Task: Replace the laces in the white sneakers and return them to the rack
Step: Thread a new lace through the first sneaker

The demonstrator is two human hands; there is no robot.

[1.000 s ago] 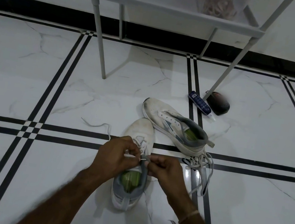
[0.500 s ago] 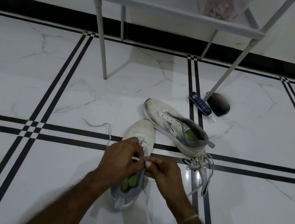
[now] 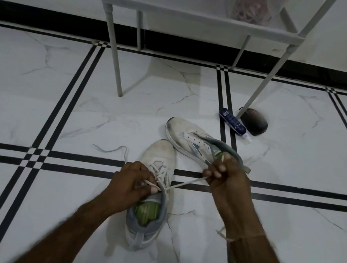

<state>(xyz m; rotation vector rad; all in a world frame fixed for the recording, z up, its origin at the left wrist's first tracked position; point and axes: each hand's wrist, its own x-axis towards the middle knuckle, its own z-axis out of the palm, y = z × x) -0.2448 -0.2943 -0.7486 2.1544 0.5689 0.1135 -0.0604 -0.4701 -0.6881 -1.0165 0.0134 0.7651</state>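
The right hand (image 3: 226, 181) pinches a lace (image 3: 184, 184) stretched taut from the near sneaker (image 3: 159, 154). The left hand (image 3: 134, 182) curls on its eyelets, seemingly pinching lace too.

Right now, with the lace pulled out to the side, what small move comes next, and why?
Probably bring the right hand back and thread its end of the lace through the next eyelet of the near sneaker: the lace runs taut from the eyelets to that hand, while the left hand pinches the crossing.
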